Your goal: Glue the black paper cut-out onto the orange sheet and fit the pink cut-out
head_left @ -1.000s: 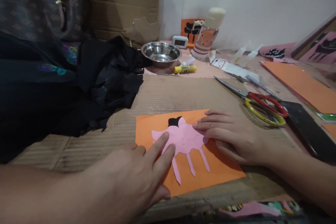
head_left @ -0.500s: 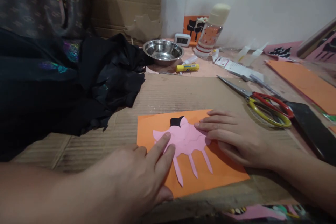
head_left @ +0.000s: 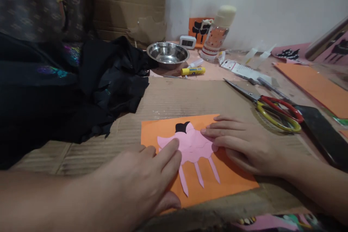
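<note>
An orange sheet of paper lies on the corrugated cardboard in front of me. On it rests a pink paper cutout with a wavy lower edge and three thin pointed strips hanging down. A small black paper piece shows at the cutout's top. My left hand presses extended fingertips on the cutout's left part, its thumb on the sheet's near edge. Flat over the right side lies my right hand, fingers stretched out across cutout and sheet. Neither hand grips anything.
Scissors with red and yellow handles lie at right beside a black phone-like object. Black fabric covers the left. Behind stand a metal bowl, a yellow glue stick, a white timer and a bottle.
My left fingers have drawn closer together and shifted slightly right on the pink cutout. The right hand and the orange sheet look almost the same.
</note>
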